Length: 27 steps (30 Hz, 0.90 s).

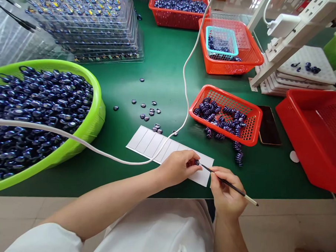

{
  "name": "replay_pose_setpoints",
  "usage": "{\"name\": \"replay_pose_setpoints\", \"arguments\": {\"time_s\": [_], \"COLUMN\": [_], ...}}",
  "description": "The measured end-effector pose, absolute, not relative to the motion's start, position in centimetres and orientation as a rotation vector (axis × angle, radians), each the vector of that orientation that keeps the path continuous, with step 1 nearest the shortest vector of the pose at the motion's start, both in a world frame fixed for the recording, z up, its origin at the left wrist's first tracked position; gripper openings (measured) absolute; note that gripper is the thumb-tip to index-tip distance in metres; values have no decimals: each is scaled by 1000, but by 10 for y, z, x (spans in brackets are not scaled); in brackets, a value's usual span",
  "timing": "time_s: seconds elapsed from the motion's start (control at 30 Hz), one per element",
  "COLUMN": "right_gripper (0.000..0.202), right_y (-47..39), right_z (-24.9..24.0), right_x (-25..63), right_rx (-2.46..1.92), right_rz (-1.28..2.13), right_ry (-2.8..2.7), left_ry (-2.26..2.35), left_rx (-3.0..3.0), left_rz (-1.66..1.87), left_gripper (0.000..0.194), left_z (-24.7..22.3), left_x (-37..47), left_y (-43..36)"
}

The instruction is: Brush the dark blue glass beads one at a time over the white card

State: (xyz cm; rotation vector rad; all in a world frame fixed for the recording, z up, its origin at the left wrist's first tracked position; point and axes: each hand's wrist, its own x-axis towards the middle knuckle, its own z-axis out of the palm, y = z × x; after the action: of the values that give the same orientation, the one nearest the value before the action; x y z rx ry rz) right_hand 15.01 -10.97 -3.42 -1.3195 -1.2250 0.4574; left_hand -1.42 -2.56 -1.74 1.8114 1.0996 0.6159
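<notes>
Between the thumb and fingertips of my left hand [179, 165] is a small dark shiny earbud-like piece [197, 162]. My right hand [228, 191] grips a thin brush [234, 187] with a dark shaft and a pale end. The brush's tip points at the small piece and is at or very near it; contact is too fine to tell. Below both hands lies a white paper strip [145, 141] ruled into sections. Several loose dark oval pieces [152, 112] are scattered on the green table [164, 74] beyond the paper.
A white cable [186, 86] crosses the table and the paper. At left stands a green basket [100, 112] full of dark pieces. Stacked clear trays [110, 38] are behind it. An orange basket [253, 126], a phone [269, 126] and a red bin [309, 147] stand at right.
</notes>
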Motion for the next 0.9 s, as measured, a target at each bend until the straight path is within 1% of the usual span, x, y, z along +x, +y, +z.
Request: {"name": "replay_pose_setpoints", "arguments": {"time_s": [0.2,0.43,0.9], "right_gripper": [20,20,12], "right_y": [-110,-111,-108], "right_z": [-33,-32,-33], "right_x": [151,150,148], "right_rx": [-1297,-1281,-1355], "right_rz": [495,558,547], "right_ry": [-1224,-1168,-1114], "left_ry": [1088,1081,1090], "left_rx": [1857,1878,1891], "left_rz": [624,626,628], "left_gripper": [18,17,16], "left_z": [-18,-20,-19], "left_x": [-15,-15,-15], "left_y": [-25,-25,-26]}}
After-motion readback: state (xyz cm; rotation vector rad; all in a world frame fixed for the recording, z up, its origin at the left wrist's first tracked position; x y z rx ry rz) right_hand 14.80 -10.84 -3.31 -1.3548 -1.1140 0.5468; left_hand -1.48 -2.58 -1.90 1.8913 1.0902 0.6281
